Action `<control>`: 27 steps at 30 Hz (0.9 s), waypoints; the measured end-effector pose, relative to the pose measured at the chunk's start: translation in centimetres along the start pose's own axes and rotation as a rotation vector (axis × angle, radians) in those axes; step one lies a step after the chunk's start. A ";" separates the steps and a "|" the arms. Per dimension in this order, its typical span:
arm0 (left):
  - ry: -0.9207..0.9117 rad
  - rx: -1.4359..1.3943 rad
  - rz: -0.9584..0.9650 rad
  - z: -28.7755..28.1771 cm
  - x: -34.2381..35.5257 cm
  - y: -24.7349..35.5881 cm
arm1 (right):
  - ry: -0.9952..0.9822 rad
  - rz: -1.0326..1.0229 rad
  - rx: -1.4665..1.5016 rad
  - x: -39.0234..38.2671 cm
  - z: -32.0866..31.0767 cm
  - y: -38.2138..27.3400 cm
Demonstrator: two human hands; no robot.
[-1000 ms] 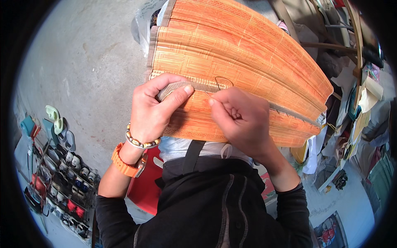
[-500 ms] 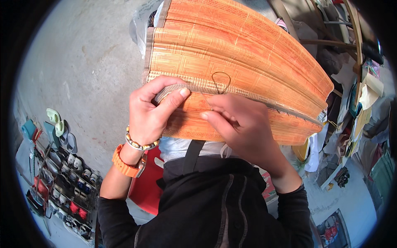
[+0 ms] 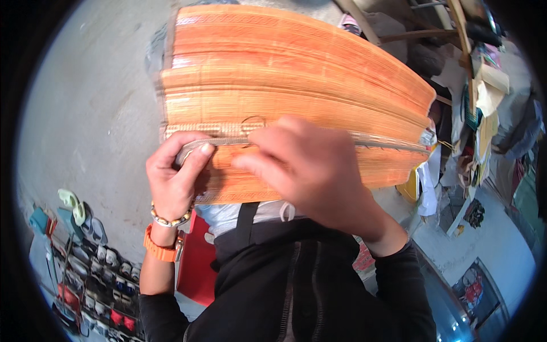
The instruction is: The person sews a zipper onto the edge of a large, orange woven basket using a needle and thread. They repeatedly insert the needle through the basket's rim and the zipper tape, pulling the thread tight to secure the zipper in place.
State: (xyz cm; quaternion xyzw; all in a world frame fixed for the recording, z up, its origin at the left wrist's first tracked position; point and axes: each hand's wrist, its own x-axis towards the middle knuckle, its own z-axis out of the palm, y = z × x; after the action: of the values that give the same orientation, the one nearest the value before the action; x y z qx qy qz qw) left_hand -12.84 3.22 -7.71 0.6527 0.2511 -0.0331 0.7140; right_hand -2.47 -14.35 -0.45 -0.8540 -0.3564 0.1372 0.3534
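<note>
A folded orange woven mat (image 3: 296, 85) lies over my lap, its seam edged with grey-brown cloth binding (image 3: 231, 141). My left hand (image 3: 176, 168) pinches the left end of this binding, thumb on top, fingers tucked behind. To the right, my right hand (image 3: 296, 159) is over the seam, smeared by motion, thumb and forefinger pointing left. Whatever it holds cannot be made out. A dark thread loop (image 3: 253, 121) stands up from the mat beside its fingertips. Farther right, dark slanting stitches (image 3: 387, 149) cross the binding.
Shoe racks with several shoes (image 3: 108, 285) stand at the lower left on grey floor (image 3: 97, 114). A red seat (image 3: 196, 262) shows beside my left side. Wooden poles (image 3: 419, 35), papers (image 3: 491, 91) and piled cloth crowd the right.
The view has shifted, so the mat and left hand appear farther left. My right hand is now blurred, and the thin needle seen at its fingers earlier no longer shows. My left hand keeps its pinch.
</note>
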 end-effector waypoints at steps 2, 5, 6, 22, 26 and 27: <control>-0.005 -0.005 0.060 -0.1 0.0 -0.6 | 0.102 -0.006 0.009 0.8 -1.0 0.8; -0.061 -0.026 0.073 -0.2 0.2 -0.6 | -0.075 -0.022 0.155 1.7 1.4 3.9; -0.060 0.003 0.109 -0.3 0.2 -0.7 | -0.157 -0.002 0.266 2.2 1.9 4.1; -0.061 0.017 0.107 -0.4 0.1 -0.7 | -0.325 0.475 0.672 3.6 3.7 5.2; -0.035 -0.031 0.060 -0.4 -0.4 -1.1 | 0.088 0.663 0.852 5.2 0.1 7.4; -0.035 -0.024 0.054 -0.3 -0.5 -0.9 | 0.153 0.613 0.825 5.2 -2.0 7.6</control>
State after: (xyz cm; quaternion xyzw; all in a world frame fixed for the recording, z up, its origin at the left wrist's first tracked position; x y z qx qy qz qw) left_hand -13.72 3.27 -8.33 0.6500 0.2211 -0.0221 0.7267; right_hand 6.07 -15.47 -4.26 -0.7164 0.0206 0.3008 0.6292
